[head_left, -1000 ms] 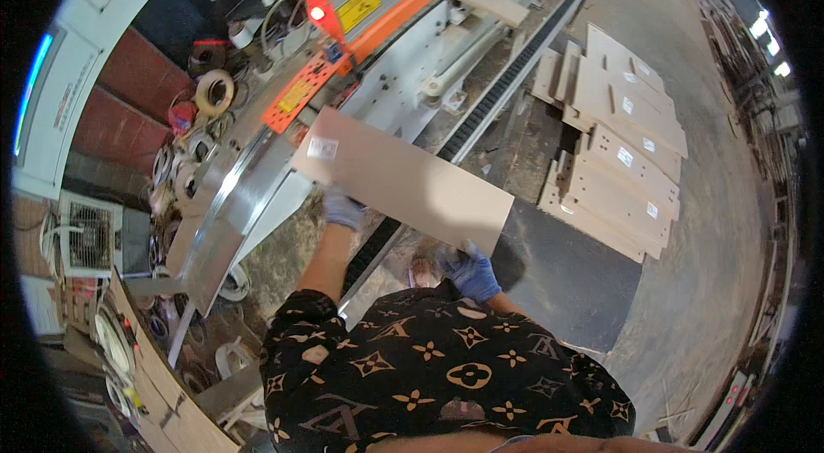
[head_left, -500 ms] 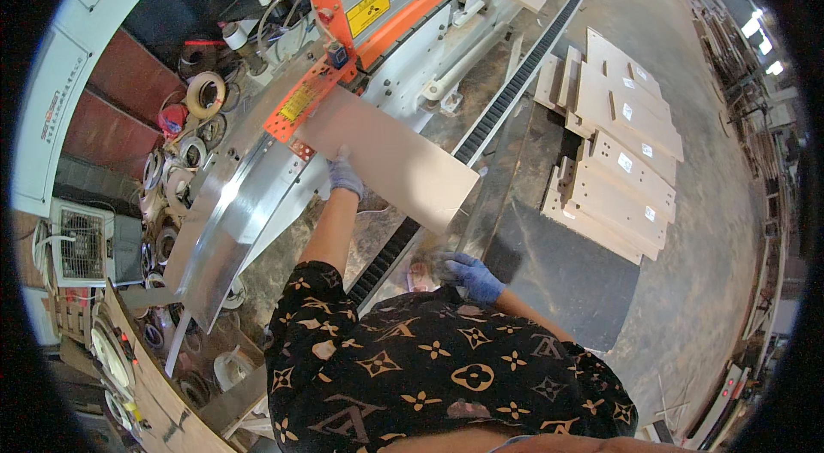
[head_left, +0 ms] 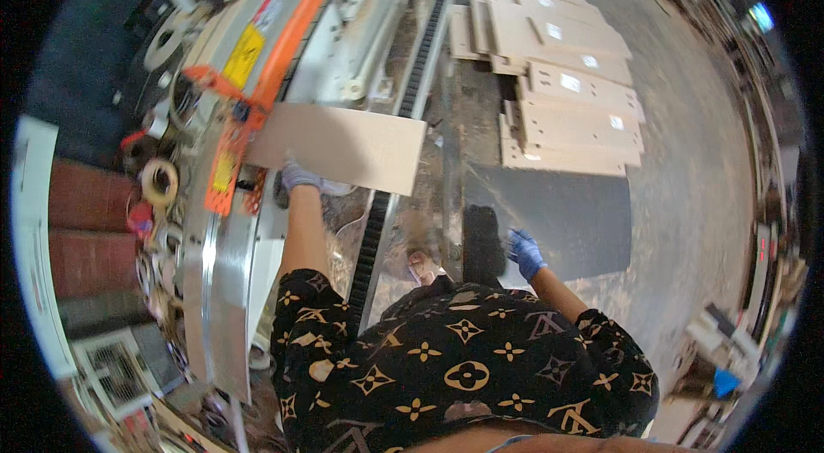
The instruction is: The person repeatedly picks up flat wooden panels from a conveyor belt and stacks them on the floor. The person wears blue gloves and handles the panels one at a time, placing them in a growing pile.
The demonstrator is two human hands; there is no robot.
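A flat, light-brown wooden board (head_left: 352, 144) lies with its left end at the orange guard (head_left: 225, 163) of a long machine. Its right end reaches out over the black roller track. My left hand (head_left: 300, 177), in a pale glove, holds the board's near edge close to the machine, some fingers hidden under it. To the right, my right hand (head_left: 525, 254) in a blue glove hangs low in front of me, empty, its fingers loosely apart and touching nothing.
Stacked drilled panels (head_left: 575, 105) with white labels lie at the right, beyond a dark mat (head_left: 566, 213). The black roller track (head_left: 371, 243) runs between machine and floor. Rolls of edging tape (head_left: 160, 181) crowd the far left, and a metal rail (head_left: 227, 307) extends toward me.
My view has turned to the right, so the machine and panels appear further left. My right hand has swung outward, away from my body. The left hand stays at the board's edge.
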